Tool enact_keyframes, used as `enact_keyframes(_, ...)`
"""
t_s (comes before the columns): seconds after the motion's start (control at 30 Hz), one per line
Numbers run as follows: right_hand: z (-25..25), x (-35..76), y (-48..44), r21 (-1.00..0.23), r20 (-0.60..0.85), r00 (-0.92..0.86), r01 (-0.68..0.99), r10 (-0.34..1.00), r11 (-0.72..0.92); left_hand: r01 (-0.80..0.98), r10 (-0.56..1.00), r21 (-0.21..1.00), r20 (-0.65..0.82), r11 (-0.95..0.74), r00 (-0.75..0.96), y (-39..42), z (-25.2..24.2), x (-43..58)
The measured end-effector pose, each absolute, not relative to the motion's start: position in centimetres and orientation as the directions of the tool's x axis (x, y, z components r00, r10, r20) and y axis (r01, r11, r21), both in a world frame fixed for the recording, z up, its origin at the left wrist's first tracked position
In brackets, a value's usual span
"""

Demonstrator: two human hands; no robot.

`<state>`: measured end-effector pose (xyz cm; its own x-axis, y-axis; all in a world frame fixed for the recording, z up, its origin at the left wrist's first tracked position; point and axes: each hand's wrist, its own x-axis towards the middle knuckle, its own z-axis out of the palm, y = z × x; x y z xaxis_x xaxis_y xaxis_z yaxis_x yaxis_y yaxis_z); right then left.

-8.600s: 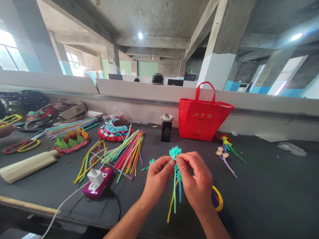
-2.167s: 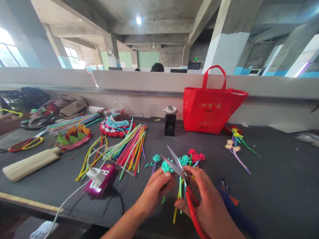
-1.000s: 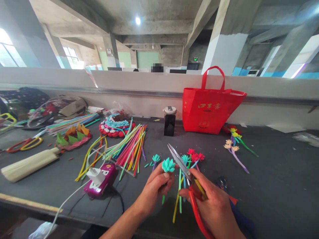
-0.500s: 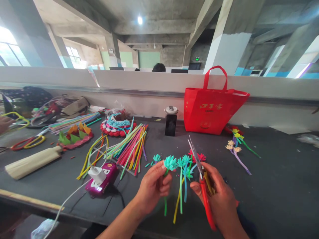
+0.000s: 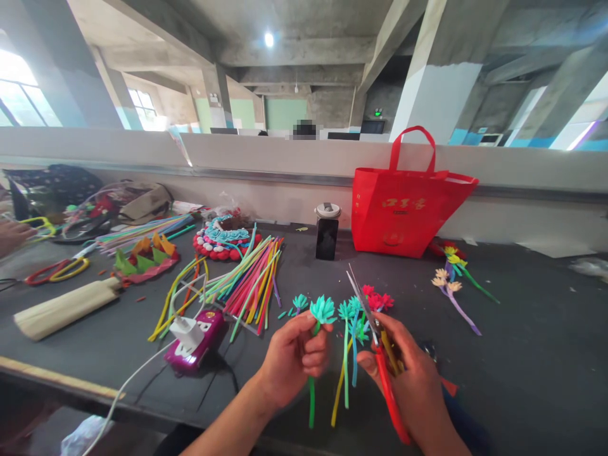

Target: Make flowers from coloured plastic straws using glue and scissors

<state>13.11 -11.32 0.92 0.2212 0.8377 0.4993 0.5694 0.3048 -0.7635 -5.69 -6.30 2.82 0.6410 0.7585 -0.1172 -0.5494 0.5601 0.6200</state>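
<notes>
In my left hand [image 5: 297, 351] I pinch a turquoise pipe-cleaner flower [image 5: 323, 310] just under its head; its green stem hangs below the fist. My right hand [image 5: 408, 373] is wrapped round red-handled scissors [image 5: 387, 392], whose blades point up and to the left, slightly parted. Something yellow-brown shows beside the handles within that hand, too covered to name. Between the hands several turquoise flowers [image 5: 349, 310] with green, blue and yellow stems lie on the table. Red flowers [image 5: 377, 299] lie behind the scissor blades.
A bundle of coloured pipe cleaners [image 5: 251, 278] lies left of centre, near a purple power strip [image 5: 192, 354]. A phone [image 5: 327, 239] stands against a cup, beside a red bag [image 5: 411, 212]. Finished flowers [image 5: 453, 285] lie at right. Another person's hand [image 5: 14, 237] shows far left.
The scissors and my right hand have shifted slightly left, toward the flower. My left hand still holds the flower in nearly the same spot, its stem hanging a little lower.
</notes>
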Motion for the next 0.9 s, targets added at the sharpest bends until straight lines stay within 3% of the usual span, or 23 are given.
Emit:
enact_keyframes(0.5,0.99,12.77,-11.30,-0.764,0.475,0.155,0.561,0.866,0.318,-0.539,0.743,0.617,-0.115,0.574,0.659,-6.31,2.58,-5.80)
enact_keyframes(0.9,1.11,12.70,-11.29,-0.634,0.581,0.056,0.656,0.812,0.409,-0.533,0.729,0.627,-0.082,0.568,0.680,-6.42,2.26,-5.89)
